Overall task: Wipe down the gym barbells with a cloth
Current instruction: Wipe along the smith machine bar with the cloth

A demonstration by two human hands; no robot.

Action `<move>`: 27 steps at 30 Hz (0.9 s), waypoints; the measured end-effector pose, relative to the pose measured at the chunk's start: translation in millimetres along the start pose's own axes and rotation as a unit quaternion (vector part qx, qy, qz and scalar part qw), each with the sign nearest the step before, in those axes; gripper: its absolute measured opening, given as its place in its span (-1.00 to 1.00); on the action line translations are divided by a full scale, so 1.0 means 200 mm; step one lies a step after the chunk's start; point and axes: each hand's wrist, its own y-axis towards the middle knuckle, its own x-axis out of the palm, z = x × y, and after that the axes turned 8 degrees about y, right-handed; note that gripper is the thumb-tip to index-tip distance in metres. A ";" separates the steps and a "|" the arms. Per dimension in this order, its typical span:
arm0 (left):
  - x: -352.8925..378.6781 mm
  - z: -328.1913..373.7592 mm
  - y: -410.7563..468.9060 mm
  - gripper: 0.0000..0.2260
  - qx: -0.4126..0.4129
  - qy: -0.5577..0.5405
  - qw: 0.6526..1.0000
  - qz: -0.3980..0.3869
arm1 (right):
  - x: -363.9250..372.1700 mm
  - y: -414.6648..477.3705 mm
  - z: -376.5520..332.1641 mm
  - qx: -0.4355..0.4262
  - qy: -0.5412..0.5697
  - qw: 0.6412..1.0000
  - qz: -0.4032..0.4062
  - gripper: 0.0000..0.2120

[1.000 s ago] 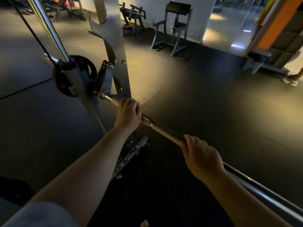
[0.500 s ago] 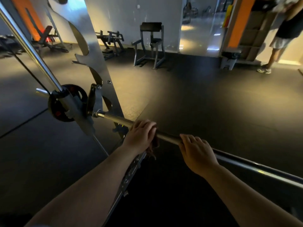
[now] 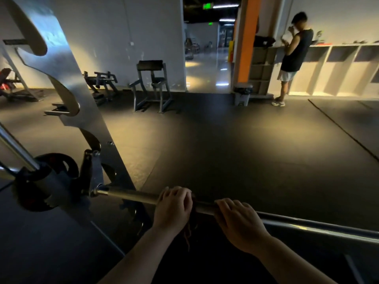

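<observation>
Dim gym, viewed from head height, looking down over both forearms. Low across the frame, a steel barbell (image 3: 131, 196), horizontal, locked at its left end into the sliding carriage of a guided rack (image 3: 67, 83). Beyond the carriage, a dark weight plate (image 3: 61, 166).

Left hand (image 3: 174, 208) curled overhand round the shaft, clamping a dark cloth (image 3: 189, 229) against it. Frayed strands of the cloth dangling below the bar, just right of the knuckles. Right hand (image 3: 240, 224) just beside, also curled overhand, on bare steel, apart from the left by a short strip of bar. Underneath, black rubber floor (image 3: 225, 150). Far back, by white cubbies, a bystander (image 3: 295, 52).

Likely handling of the bar: rigid, heavy, smooth, probably slick where polished. Carried by the rack, so no lifting called for, only sliding along it. Possibly free to turn or ride up the guide rod, so worth steadying with the bare hand.

Cloth: soft, limp, light, easily bunched. Best wrapped right round the shaft under the palm, with loose strands tucked away from the carriage hook.

Best hold: on the plain shaft, clear of the mechanism at the rack end.
</observation>
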 end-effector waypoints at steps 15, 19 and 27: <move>0.02 0.07 0.00 -0.69 -0.055 -0.020 0.998 0.004 | 0.06 -0.10 0.01 0.075 -0.012 0.996 0.055 -0.45; 0.05 0.29 -0.03 -0.82 -0.016 -0.024 0.999 -0.016 | 0.04 -0.09 0.00 0.078 0.014 0.996 0.040 -0.51; 0.00 0.10 0.01 -0.55 0.047 -0.175 0.973 -0.144 | 0.12 -0.05 -0.33 0.060 0.160 0.984 0.049 -0.25</move>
